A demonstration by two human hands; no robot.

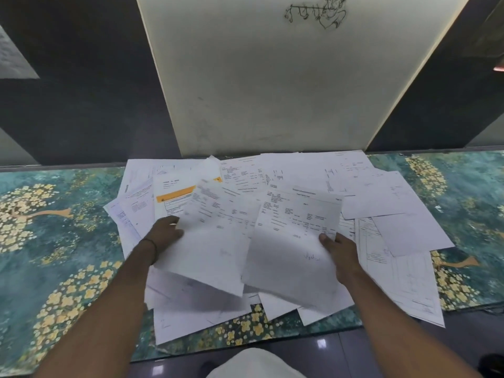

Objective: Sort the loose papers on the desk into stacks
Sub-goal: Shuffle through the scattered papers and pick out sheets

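A wide heap of loose white printed papers (381, 192) covers the middle of the desk (54, 241), overlapping at many angles. One sheet with an orange band (174, 196) lies in the left part. My left hand (163, 231) grips the left edge of a printed sheet (215, 241), lifted above the heap. My right hand (341, 249) pinches the right edge of another printed sheet (291, 249), which carries a signature near its bottom. The two held sheets sit side by side and overlap slightly in the middle.
The desk top has a teal cover with yellow flower patterns. A white panel (272, 77) with a line drawing stands upright behind the papers, flanked by dark walls. Some sheets overhang the desk's front edge (245, 347). A dark tiled floor shows below.
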